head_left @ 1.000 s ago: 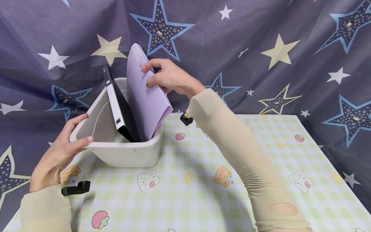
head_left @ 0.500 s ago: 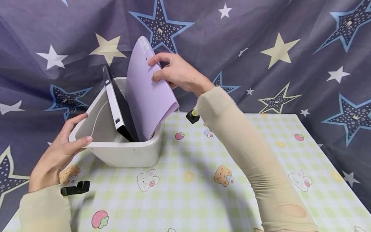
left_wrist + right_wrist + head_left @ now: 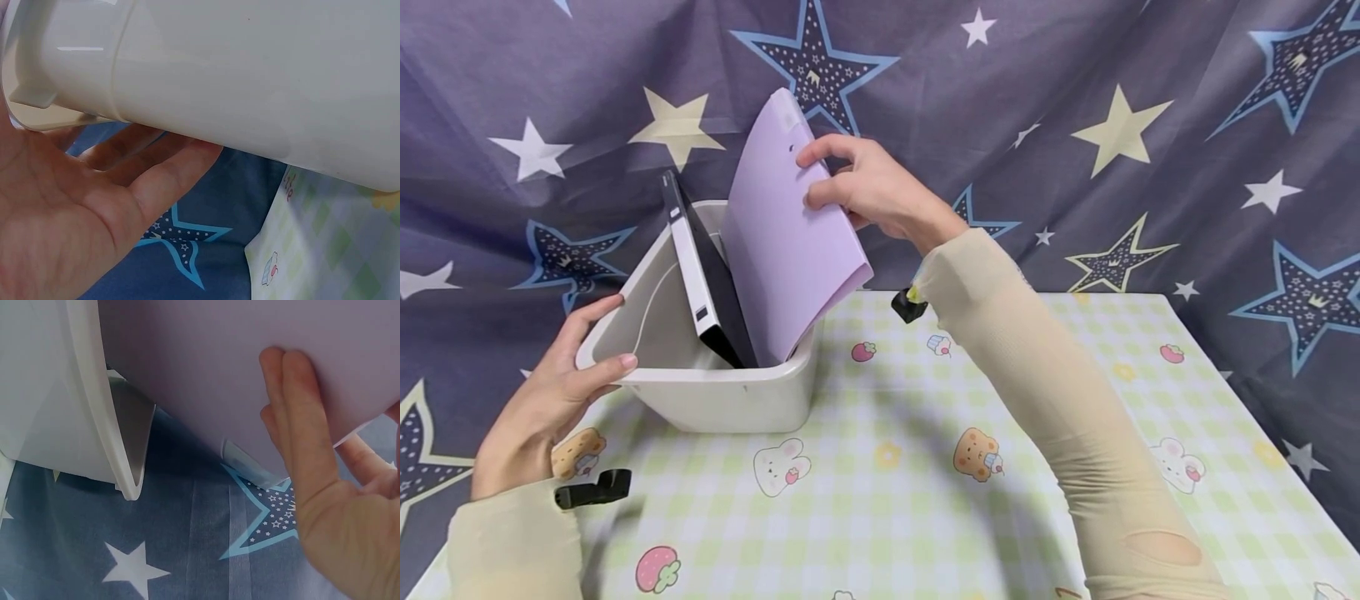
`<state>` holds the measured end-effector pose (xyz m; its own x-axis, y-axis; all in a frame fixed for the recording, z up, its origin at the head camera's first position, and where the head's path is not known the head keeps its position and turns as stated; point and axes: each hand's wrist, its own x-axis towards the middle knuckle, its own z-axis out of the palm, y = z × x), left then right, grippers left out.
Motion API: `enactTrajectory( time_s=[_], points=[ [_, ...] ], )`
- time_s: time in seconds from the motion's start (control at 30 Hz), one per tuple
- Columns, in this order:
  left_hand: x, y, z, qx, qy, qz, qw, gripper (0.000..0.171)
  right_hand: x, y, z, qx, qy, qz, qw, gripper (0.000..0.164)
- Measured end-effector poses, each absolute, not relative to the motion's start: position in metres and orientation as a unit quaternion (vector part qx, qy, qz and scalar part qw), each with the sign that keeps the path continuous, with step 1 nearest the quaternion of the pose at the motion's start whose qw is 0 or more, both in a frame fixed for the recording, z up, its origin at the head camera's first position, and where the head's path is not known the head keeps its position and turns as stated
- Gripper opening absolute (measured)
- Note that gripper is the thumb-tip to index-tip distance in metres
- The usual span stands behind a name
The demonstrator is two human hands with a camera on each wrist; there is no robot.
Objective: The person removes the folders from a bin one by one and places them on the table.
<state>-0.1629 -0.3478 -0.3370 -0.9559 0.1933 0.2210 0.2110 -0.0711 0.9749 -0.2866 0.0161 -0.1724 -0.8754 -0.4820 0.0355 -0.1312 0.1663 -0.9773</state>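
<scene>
A pale purple file folder (image 3: 793, 242) leans to the right, its lower end inside a white plastic bin (image 3: 722, 400). My right hand (image 3: 876, 187) grips the folder by its upper right edge, thumb and index finger on the near face. In the right wrist view, other fingers (image 3: 303, 419) lie straight against the folder's far side. My left hand (image 3: 553, 392) holds the bin's left rim, thumb on top at the front corner. The left wrist view shows the fingers (image 3: 169, 181) along the bin's outer wall. Beside the purple folder, a black binder (image 3: 711, 283) with a white spine label stands tilted in the bin.
The bin stands at the left of a table with a green-and-white checked cloth (image 3: 880, 517) printed with cartoon figures. Close behind the table hangs a dark purple curtain (image 3: 917, 100) with stars. The folder's top reaches in front of this curtain in the head view.
My right hand has moved up and to the right with the purple folder, which now rises higher and leans further right. The left hand, bin and black binder have stayed nearly in place.
</scene>
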Motion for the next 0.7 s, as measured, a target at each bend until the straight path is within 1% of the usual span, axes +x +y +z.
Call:
enactTrajectory(
  time_s=[0.7],
  points=[
    [-0.163, -0.350, -0.337, -0.157, -0.685, -0.711, 0.000, 0.073, -0.287, 0.038, -0.181, -0.199, 0.722, -0.650, 0.127, 0.042]
  ],
)
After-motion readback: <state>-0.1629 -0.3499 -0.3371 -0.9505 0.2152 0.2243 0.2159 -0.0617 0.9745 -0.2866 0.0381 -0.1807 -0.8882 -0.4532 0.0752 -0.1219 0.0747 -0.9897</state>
